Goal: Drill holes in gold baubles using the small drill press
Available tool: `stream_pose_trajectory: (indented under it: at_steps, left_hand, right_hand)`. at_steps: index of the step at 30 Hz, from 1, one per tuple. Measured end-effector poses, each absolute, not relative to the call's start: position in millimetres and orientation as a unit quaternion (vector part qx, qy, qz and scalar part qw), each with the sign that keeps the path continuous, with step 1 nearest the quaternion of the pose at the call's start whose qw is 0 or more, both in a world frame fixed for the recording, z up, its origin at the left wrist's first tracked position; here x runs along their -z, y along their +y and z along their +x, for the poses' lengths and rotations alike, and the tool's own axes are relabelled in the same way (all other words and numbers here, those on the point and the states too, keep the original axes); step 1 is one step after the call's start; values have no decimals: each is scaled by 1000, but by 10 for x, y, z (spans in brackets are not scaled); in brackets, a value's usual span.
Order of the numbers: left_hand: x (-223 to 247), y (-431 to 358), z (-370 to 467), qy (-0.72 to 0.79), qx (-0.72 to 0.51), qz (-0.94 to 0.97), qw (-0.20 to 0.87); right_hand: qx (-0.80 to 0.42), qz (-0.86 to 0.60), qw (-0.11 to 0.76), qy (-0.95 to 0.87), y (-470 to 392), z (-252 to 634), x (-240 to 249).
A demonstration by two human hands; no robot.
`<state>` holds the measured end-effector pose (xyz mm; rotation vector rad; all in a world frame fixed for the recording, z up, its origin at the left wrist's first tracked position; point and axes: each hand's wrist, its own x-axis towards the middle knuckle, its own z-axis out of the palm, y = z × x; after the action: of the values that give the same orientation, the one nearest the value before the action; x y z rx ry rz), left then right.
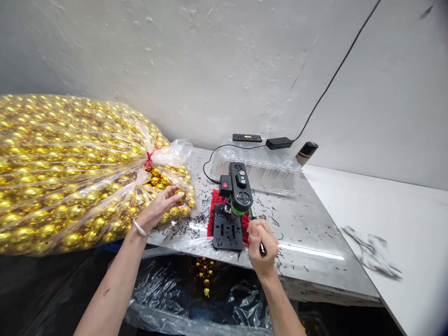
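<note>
My left hand (164,205) pinches a gold ball (181,194) between thumb and fingers, beside the torn opening of a large clear bag of gold balls (70,172). A red tie (149,160) gathers the bag's plastic. Right of that hand, a small black press (241,186) with a green ring stands on a slotted black base plate (227,231). My right hand (262,245) is wrapped round the press's lever handle (262,250), whose black end shows below the fingers. A red mat (212,212) lies under the press.
Behind the press are a clear plastic tray (273,172), a phone (247,137), a power adapter (279,143) and a dark-capped can (307,152). Black bits litter the metal table (315,238). White gloves (374,252) lie at right. A plastic-lined bin (161,289) holding gold balls is below the front edge.
</note>
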<state>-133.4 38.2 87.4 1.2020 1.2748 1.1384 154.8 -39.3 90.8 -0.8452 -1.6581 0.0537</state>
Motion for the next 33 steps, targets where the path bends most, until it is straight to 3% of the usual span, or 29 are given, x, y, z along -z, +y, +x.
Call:
stream_pose_trajectory:
  at_steps: [4,11,17,26,33]
  left_hand:
    - [-610,13,-958,425,-524,298,675]
    - [-286,-42,-271,417,-495,216,731]
    - [-112,67,4,501,-498,389,591]
    - [-34,56,86,544,-359,695,303]
    - [104,36,141,517,-429,681,291]
  right_hand:
    - [-23,-363,602,-711,-394,1542,-904]
    - [-12,-377,574,-727,-416,1568,-931]
    - [-13,-380,578,-722,-423,1556,-938]
    - [-9,-377,572,-728,-424,1576,-922]
    - [-16,-380,575,-724,-438,1574,-856]
